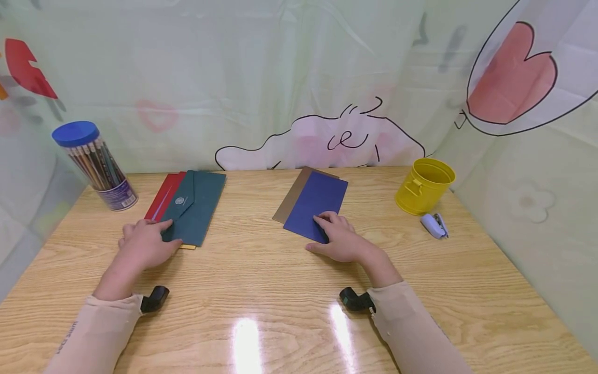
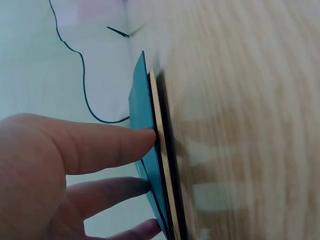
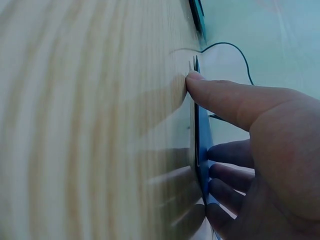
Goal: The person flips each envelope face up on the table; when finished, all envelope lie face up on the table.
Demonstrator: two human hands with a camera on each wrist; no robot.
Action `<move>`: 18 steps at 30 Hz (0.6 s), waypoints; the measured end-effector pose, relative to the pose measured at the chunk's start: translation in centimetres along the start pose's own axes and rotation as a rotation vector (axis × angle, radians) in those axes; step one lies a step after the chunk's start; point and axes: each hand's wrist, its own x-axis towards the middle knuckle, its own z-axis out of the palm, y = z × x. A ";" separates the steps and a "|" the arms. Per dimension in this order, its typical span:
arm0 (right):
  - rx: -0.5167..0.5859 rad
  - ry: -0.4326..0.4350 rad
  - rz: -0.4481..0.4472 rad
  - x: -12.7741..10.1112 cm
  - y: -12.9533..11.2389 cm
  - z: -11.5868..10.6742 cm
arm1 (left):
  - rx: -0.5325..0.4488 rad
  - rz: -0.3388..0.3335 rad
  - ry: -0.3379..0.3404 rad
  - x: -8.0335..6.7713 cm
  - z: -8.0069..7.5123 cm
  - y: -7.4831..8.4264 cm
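**Both hands flat on envelope stacks**

Left of centre in the head view: left hand [image 1: 146, 243] resting with fairly straight fingers on the near corner of a dark green paper envelope [image 1: 196, 205], flap side up, topmost of a stack with a red envelope [image 1: 162, 195] showing at its left edge and a thin yellow one [image 1: 188, 246] peeking out beneath. In the left wrist view, fingertips [image 2: 145, 137] pressed against the green face, no pinch visible.

Centre frame: right hand [image 1: 341, 240] laid on the near corner of a dark blue rectangular envelope [image 1: 317, 203], itself overlapping a tan brown envelope [image 1: 291, 195]. In the right wrist view, thumb tip at the blue edge, other fingers spread flat on top (nothing gripped).

Upper left: clear cylindrical tub of pencils with a blue lid [image 1: 92, 163]. Right of frame: yellow metal bucket [image 1: 424, 186], with a small pale stapler [image 1: 434, 225] just beside it, all on the glossy wooden table [image 1: 280, 291].

Likely risks: stacked envelopes sliding together over the slick tabletop under flat pressure; two sheets lifted instead of one, thin edges being hard to separate; a bent corner from pressing there.
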 end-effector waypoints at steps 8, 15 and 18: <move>-0.036 -0.012 -0.019 0.0 -0.3 -0.1 | -0.007 0.030 0.035 -0.1 0.2 0.4; -0.071 -0.045 -0.041 -0.1 -1.1 -0.3 | -0.065 0.137 0.121 -0.4 1.0 2.4; -0.069 -0.070 -0.054 -0.2 -1.7 -0.5 | -0.081 0.188 0.138 -0.7 1.4 3.2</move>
